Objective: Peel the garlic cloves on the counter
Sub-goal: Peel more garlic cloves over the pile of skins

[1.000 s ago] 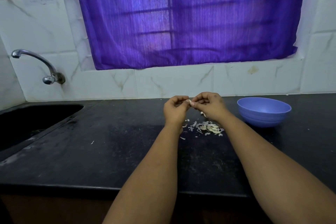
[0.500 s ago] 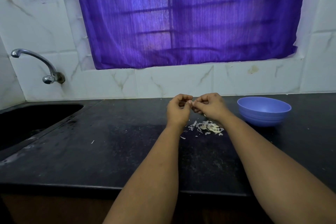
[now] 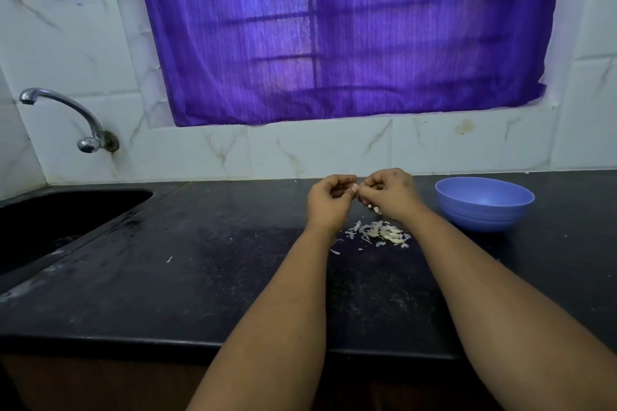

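Both hands are raised over the black counter [image 3: 217, 277], fingertips meeting. My left hand [image 3: 329, 202] and my right hand [image 3: 390, 193] have their fingers curled and pinch a small garlic clove [image 3: 356, 188] between them; only a pale sliver of it shows. A bit of white skin [image 3: 375, 208] hangs under my right hand. Below the hands a small heap of white garlic skins and pale cloves [image 3: 380, 233] lies on the counter.
A blue plastic bowl [image 3: 484, 203] stands on the counter right of my hands. A dark sink [image 3: 60, 220] is set into the counter at the left, with a chrome tap [image 3: 66, 113] on the tiled wall. A purple curtain covers the window behind.
Both hands have risen slightly and shifted a little to the right, still working the clove between the fingertips. The heap and the bowl have not moved.
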Demonstrator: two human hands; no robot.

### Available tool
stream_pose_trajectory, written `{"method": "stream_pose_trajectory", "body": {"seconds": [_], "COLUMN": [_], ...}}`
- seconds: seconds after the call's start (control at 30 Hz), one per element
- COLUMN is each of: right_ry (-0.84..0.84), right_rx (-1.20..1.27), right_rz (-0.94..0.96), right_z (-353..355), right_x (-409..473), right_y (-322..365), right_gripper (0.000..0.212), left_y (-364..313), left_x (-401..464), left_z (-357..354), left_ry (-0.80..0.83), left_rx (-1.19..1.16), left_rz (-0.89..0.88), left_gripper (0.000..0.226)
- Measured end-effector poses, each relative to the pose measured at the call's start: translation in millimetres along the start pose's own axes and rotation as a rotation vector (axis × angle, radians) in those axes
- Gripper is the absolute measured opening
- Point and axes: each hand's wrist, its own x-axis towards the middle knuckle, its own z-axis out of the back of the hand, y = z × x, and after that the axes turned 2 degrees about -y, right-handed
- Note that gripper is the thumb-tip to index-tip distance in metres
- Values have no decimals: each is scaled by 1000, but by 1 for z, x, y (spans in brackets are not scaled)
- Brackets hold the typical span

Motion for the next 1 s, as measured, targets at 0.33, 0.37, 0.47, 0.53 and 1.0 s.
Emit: {"method": "stream_pose_trajectory", "body": {"seconds": [0.33, 0.37, 0.47, 0.53, 1.0], "right_ry": [68, 78, 99, 119, 111], "right_rx": [237, 275, 360, 394, 224], "right_rz": [-111, -131, -191, -212, -33], "right_z": [-3, -3, -5, -5, -4], "right_x": [2, 2, 2, 2, 0], "right_y": [3, 4, 6, 6, 0], "right_gripper": [19, 20, 21, 20, 14], "left_y": [-1, -2, -3, -4, -1], "left_x": [-1, -1, -1, -1, 0], "left_z": [-1, 0, 0, 0, 1], "left_ry": [36, 35, 21, 11, 15], "left_rx": [-196, -211, -247, -254, 8], "left_rz": [98, 98, 96, 99, 31], "left_gripper": [15, 15, 18, 19, 13]}}
